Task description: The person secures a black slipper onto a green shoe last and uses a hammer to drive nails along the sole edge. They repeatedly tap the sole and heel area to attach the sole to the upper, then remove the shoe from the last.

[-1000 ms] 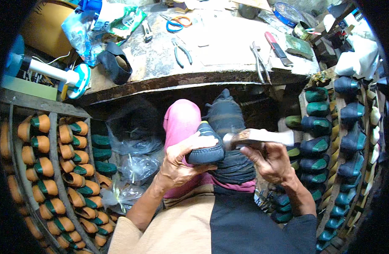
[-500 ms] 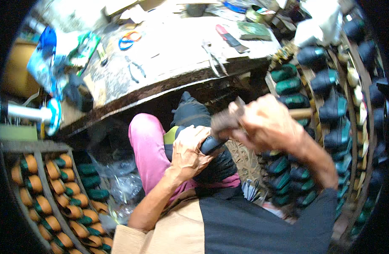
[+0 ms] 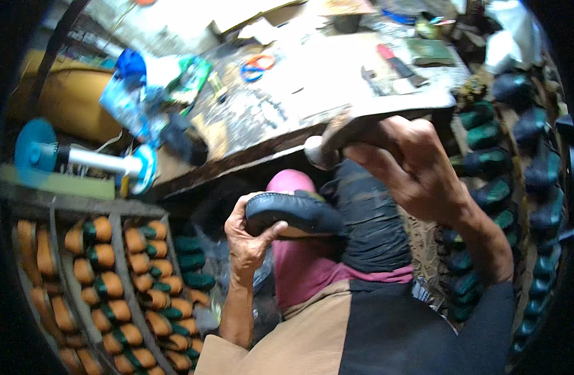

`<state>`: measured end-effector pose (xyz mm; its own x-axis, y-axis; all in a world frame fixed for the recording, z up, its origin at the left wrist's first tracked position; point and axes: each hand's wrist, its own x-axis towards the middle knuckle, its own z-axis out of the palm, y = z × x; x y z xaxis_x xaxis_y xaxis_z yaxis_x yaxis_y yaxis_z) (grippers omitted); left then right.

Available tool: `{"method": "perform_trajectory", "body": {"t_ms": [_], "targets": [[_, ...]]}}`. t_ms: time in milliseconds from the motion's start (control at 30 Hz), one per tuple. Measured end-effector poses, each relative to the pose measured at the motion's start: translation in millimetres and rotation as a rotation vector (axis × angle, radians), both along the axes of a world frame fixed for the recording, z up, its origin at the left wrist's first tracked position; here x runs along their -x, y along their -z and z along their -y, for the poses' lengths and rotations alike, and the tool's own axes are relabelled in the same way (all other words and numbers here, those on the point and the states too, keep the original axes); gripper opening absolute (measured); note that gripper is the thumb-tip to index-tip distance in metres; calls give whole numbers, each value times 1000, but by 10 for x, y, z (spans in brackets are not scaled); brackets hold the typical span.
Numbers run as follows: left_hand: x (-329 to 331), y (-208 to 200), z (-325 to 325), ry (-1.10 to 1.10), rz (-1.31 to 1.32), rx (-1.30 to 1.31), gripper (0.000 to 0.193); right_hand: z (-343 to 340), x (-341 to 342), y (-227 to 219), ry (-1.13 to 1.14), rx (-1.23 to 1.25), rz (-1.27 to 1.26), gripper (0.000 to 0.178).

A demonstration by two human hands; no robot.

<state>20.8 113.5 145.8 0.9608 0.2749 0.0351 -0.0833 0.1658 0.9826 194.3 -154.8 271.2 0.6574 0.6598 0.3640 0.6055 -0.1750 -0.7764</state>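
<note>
Two racks of shoe lasts flank my view: tan lasts with green bands [image 3: 106, 281] in rows at lower left, dark teal-green lasts [image 3: 518, 181] stacked along the right edge. Between them, across the top, runs the scarred grey wooden workbench [image 3: 287, 106], littered with orange-handled scissors [image 3: 257, 64], a red-handled tool [image 3: 393, 62] and crumpled blue and green plastic bags [image 3: 156, 87]. Left of it lies a white spindle with pale blue discs [image 3: 81, 159]. Below the bench I see my lap — one knee in pink cloth [image 3: 299, 262], the other under a dark ribbed pad [image 3: 368, 219].

My left hand [image 3: 246, 240] is clenched around the heel end of a black leather shoe upper on its last [image 3: 293, 214], held sole-down across the knees, thumb on its near side, fingers curled over the far side. My right hand [image 3: 412, 165] is raised above the shoe — apart from it — fist closed on the handle of a pale-headed hammer [image 3: 337, 134], whose rounded face points down-left, just above the shoe's toe end. The hammer is blurred.
</note>
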Motion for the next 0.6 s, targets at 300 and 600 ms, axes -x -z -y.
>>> {"method": "perform_trajectory", "body": {"t_ms": [300, 600], "targets": [[637, 427, -118, -112, 3, -31, 64, -391, 732, 1038, 8, 294, -268, 29], [389, 359, 289, -134, 75, -286, 67, 180, 683, 1422, 224, 244, -641, 36]]}}
